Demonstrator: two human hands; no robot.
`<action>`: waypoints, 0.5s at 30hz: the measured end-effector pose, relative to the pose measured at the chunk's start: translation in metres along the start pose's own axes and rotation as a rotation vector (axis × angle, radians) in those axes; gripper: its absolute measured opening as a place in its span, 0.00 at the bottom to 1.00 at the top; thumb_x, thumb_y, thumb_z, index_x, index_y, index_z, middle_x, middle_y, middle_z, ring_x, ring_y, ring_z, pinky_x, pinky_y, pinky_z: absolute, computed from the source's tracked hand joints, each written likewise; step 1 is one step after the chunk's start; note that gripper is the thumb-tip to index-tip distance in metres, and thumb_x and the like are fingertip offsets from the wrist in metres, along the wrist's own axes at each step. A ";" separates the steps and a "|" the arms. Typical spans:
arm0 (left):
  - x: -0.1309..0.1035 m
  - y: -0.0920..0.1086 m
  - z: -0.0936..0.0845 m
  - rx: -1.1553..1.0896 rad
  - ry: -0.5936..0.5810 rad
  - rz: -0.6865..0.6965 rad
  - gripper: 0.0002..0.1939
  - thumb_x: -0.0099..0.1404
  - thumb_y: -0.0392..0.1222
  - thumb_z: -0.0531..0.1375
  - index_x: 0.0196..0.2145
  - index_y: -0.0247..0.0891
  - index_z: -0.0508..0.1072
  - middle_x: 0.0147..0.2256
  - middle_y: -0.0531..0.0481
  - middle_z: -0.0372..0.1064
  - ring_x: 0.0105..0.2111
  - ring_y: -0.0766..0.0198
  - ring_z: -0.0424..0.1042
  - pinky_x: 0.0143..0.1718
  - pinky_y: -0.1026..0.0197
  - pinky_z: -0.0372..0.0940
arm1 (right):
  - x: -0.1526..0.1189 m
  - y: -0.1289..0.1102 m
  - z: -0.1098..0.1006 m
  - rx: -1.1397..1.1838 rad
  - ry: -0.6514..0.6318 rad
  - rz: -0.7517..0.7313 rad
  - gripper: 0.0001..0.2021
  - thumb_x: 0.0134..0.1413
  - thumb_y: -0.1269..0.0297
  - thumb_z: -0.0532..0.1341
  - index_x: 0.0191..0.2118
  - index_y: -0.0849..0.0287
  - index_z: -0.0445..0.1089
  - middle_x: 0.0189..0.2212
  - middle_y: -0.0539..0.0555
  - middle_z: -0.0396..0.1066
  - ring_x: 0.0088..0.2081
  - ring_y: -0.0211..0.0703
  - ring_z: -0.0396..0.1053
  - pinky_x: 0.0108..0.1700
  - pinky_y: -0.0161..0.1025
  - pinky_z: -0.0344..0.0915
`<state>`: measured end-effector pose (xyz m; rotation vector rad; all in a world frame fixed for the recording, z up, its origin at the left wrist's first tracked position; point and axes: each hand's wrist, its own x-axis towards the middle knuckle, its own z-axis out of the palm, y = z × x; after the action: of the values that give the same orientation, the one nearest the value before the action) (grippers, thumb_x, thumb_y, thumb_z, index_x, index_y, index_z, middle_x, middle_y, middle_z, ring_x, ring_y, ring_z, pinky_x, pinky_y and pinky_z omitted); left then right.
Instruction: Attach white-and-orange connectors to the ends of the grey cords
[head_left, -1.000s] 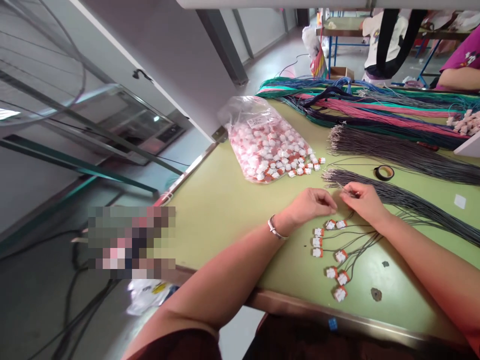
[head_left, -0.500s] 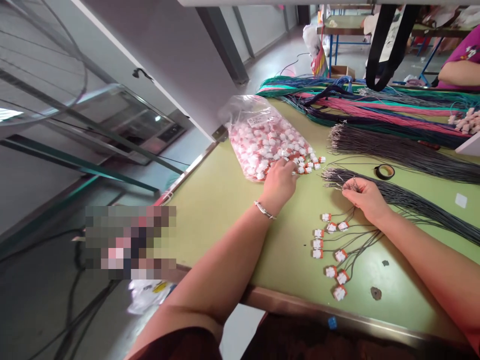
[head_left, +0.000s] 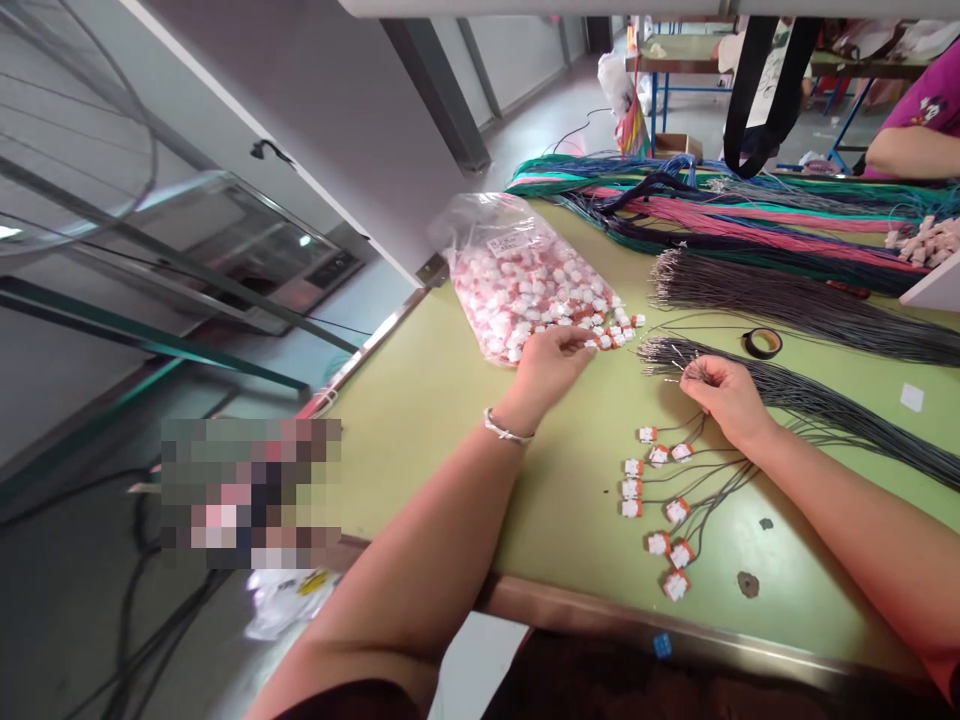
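White-and-orange loose connectors [head_left: 619, 333] lie at the lower right side of a clear plastic bag [head_left: 480, 215], which is full of more. My left hand [head_left: 551, 368] is right at them, thumb and fingertips drawn close; can't tell whether one is pinched. My right hand [head_left: 724, 395] pinches thin grey wires [head_left: 701, 372], tips poking out toward the left. Below that hand, ten wired connectors [head_left: 632, 488] are spread on the green tabletop [head_left: 435, 430]. Dark wire bundle [head_left: 840, 405] runs just behind my right hand; black tape roll [head_left: 763, 343] sits between it and a second bundle [head_left: 795, 300]. Farther back: coloured wires [head_left: 720, 215], then a co-worker's purple sleeve [head_left: 926, 95].
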<state>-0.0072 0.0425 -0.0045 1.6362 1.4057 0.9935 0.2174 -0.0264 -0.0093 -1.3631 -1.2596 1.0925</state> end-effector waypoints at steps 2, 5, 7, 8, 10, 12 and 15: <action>-0.009 0.009 0.002 -0.348 -0.151 -0.130 0.14 0.52 0.41 0.67 0.37 0.35 0.77 0.32 0.49 0.73 0.30 0.66 0.69 0.36 0.61 0.66 | 0.000 0.000 0.000 0.008 0.012 0.007 0.10 0.41 0.58 0.62 0.23 0.58 0.64 0.17 0.44 0.55 0.20 0.31 0.49 0.24 0.34 0.48; -0.020 0.017 0.013 -0.670 -0.444 -0.295 0.14 0.50 0.40 0.70 0.35 0.34 0.77 0.34 0.48 0.74 0.30 0.69 0.71 0.37 0.63 0.66 | -0.002 -0.003 0.000 0.006 0.024 -0.025 0.10 0.43 0.58 0.62 0.23 0.58 0.64 0.17 0.44 0.54 0.20 0.31 0.49 0.24 0.34 0.49; -0.025 0.016 0.022 -0.766 -0.566 -0.359 0.13 0.51 0.38 0.70 0.35 0.33 0.77 0.34 0.47 0.75 0.32 0.68 0.73 0.39 0.64 0.67 | -0.003 -0.005 -0.001 -0.023 0.017 -0.055 0.09 0.44 0.59 0.61 0.23 0.58 0.63 0.18 0.45 0.55 0.21 0.32 0.50 0.25 0.34 0.50; -0.026 0.015 0.026 -0.799 -0.593 -0.376 0.12 0.52 0.38 0.70 0.35 0.32 0.77 0.34 0.46 0.75 0.34 0.68 0.74 0.40 0.64 0.67 | -0.004 -0.006 -0.001 -0.044 0.008 -0.070 0.09 0.44 0.60 0.61 0.23 0.58 0.63 0.18 0.45 0.56 0.22 0.32 0.51 0.26 0.34 0.51; -0.028 0.012 0.032 -0.845 -0.608 -0.395 0.12 0.52 0.36 0.70 0.35 0.32 0.77 0.33 0.46 0.76 0.35 0.67 0.74 0.41 0.65 0.67 | -0.005 -0.007 -0.001 -0.085 -0.006 -0.097 0.09 0.44 0.61 0.60 0.22 0.58 0.61 0.18 0.46 0.57 0.24 0.33 0.52 0.27 0.34 0.52; -0.029 0.011 0.036 -0.870 -0.608 -0.409 0.12 0.52 0.35 0.70 0.35 0.32 0.77 0.33 0.47 0.76 0.35 0.67 0.75 0.41 0.65 0.67 | -0.005 -0.008 0.000 -0.112 -0.012 -0.111 0.09 0.43 0.61 0.59 0.21 0.58 0.60 0.18 0.46 0.57 0.24 0.34 0.53 0.28 0.35 0.53; -0.031 0.012 0.038 -0.888 -0.609 -0.419 0.12 0.51 0.34 0.70 0.35 0.32 0.78 0.32 0.47 0.76 0.35 0.66 0.75 0.44 0.64 0.67 | -0.005 -0.007 0.001 -0.135 -0.033 -0.111 0.07 0.43 0.62 0.58 0.22 0.58 0.61 0.18 0.46 0.58 0.24 0.33 0.52 0.28 0.35 0.53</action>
<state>0.0293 0.0086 -0.0124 0.8124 0.6733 0.6337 0.2151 -0.0313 -0.0023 -1.3620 -1.4372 0.9717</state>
